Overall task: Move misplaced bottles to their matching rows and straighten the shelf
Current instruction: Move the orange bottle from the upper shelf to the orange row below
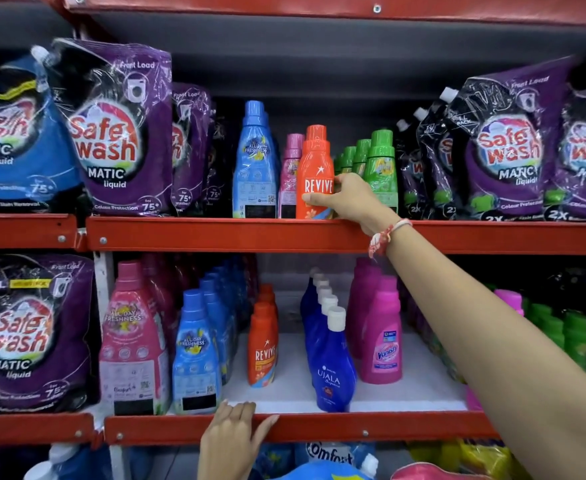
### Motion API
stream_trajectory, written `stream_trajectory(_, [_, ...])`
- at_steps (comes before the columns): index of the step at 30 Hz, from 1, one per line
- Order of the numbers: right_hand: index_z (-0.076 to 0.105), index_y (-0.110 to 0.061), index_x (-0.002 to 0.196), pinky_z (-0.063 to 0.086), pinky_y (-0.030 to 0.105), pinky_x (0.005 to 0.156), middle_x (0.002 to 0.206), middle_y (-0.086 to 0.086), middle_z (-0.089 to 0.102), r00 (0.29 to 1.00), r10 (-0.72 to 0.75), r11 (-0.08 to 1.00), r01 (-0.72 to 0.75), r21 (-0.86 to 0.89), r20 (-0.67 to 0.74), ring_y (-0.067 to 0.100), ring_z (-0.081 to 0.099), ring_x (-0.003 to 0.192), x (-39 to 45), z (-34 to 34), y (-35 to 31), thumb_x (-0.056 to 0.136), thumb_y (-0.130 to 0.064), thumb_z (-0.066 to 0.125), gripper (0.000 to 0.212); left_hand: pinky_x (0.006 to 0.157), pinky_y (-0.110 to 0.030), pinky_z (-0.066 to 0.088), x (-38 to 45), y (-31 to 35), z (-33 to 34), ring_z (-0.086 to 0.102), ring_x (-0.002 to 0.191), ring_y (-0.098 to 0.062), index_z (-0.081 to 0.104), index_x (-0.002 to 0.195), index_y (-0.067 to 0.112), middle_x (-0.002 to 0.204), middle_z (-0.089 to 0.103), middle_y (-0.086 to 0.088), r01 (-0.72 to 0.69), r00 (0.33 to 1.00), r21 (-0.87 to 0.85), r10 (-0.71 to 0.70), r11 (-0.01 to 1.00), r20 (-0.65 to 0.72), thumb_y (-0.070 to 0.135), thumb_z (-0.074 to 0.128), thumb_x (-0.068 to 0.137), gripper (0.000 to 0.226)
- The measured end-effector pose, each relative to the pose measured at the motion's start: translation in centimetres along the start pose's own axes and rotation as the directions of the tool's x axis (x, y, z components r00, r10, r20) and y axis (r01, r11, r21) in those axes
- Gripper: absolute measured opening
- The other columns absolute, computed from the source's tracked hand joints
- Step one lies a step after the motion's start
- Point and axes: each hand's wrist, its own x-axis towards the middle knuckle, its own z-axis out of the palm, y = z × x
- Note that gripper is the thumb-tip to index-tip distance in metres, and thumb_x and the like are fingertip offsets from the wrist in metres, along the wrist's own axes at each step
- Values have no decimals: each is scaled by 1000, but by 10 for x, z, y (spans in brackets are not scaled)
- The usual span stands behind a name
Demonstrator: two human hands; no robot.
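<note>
An orange Revive bottle (314, 168) stands upright at the front of the upper shelf, between a small pink bottle (290, 174) and a row of green bottles (381, 168). My right hand (348, 199) is wrapped around its lower half. A tall blue bottle (254, 161) stands left of the pink one. On the lower shelf a row of orange Revive bottles (263, 344) runs back between blue bottles (196, 355) and dark blue Ujala bottles (331, 362). My left hand (232, 441) rests on the lower shelf's red front rail (353, 427), fingers curled over it.
Purple Safewash pouches (118, 133) fill both ends of the upper shelf and the lower left. Pink Vanish bottles (381, 334), a large pink bottle (132, 341) and more green bottles (575, 337) stand on the lower shelf. Bare white shelf floor (284, 389) shows in front of the lower Revive row.
</note>
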Motion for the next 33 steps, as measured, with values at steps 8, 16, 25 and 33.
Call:
stream_trajectory(8, [54, -15, 112, 59, 47, 81, 113, 5, 67, 980, -20, 969, 68, 236, -198, 22, 69, 99, -7, -4, 8, 65, -41, 83, 62, 58, -23, 55, 0, -1, 0, 68, 63, -20, 70, 62, 17, 55, 64, 2, 4, 1000, 0, -4, 1000, 4, 65, 18, 89, 76])
stream_trajectory(16, [59, -23, 109, 59, 45, 82, 109, -2, 71, 927, -98, 921, 222, 320, -362, 16, 71, 97, -50, -26, 2, 51, -52, 84, 70, 66, -27, 57, -2, -3, 1, 69, 69, -20, 71, 69, 17, 61, 68, 2, 6, 999, 2, -6, 1000, 42, 66, 19, 89, 75])
stream_trajectory(25, [61, -19, 108, 62, 40, 71, 103, -1, 73, 963, -90, 857, 204, 474, -252, 17, 74, 92, -110, -21, 2, 64, -24, 87, 52, 64, -29, 57, 41, -5, -13, 68, 72, -19, 70, 74, 16, 65, 68, 1, -2, 997, 6, 2, 1000, 73, 66, 16, 88, 75])
stream_trajectory(33, [64, -24, 100, 60, 49, 74, 96, -2, 75, 991, 104, 912, -60, 405, -89, 16, 74, 85, -162, 87, 83, 47, -35, 91, 60, 77, -26, 53, -10, -37, 10, 66, 72, -13, 68, 79, 20, 68, 67, 8, -144, 980, 22, 139, 989, 142, 64, 12, 90, 72])
